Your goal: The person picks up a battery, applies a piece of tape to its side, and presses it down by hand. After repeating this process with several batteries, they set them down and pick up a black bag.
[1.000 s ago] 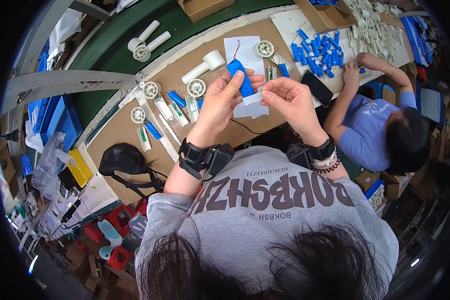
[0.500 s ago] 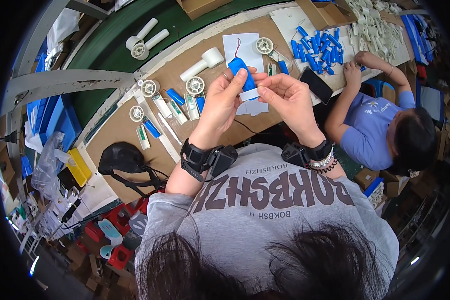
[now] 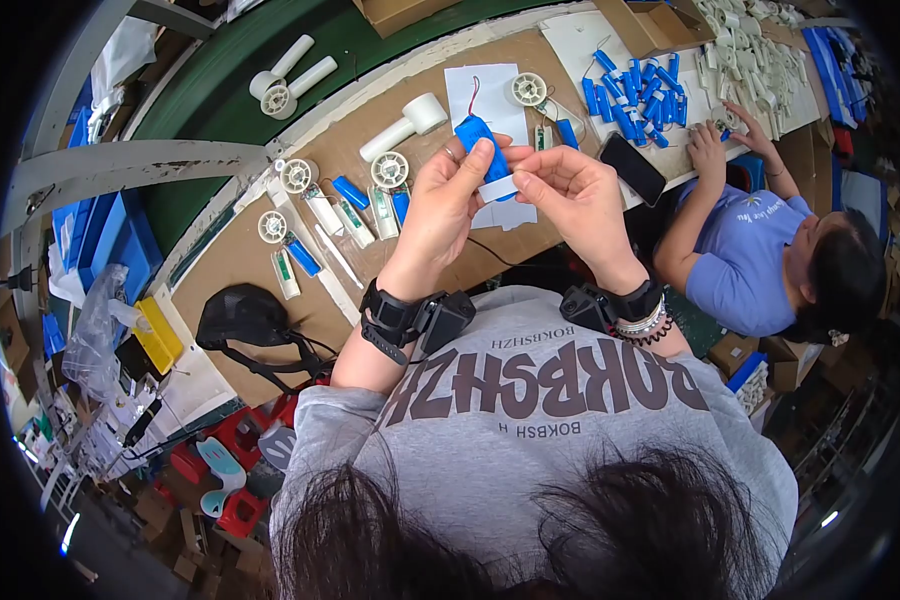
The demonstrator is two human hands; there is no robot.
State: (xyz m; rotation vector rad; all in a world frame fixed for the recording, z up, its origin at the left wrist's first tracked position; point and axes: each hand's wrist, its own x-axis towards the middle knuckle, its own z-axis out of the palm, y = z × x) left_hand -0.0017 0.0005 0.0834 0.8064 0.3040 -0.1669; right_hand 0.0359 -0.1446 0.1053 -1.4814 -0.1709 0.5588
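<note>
Over the workbench, my left hand (image 3: 444, 192) is closed around a blue battery pack (image 3: 494, 166), thumb on its face. Red wires (image 3: 473, 95) stick out at the pack's far end. Across its near end lies a white strip (image 3: 496, 188), and my right hand (image 3: 582, 198) pinches the right end of it between thumb and fingers. Beneath both hands are white paper sheets (image 3: 463, 88) on the brown bench board. A white T-shaped plastic housing (image 3: 425, 114) lies just beyond my left hand.
White round fan parts (image 3: 390, 170) with blue cells and circuit boards lie to the left. A black phone (image 3: 632, 170) and a heap of blue battery packs (image 3: 653, 100) are at the right, beside a co-worker (image 3: 745, 260). A black bag (image 3: 242, 318) sits near left.
My hands, the battery pack and the strip hold almost still. At the right, the co-worker's head has turned and shifted, and their far hand has lifted away from the other one.
</note>
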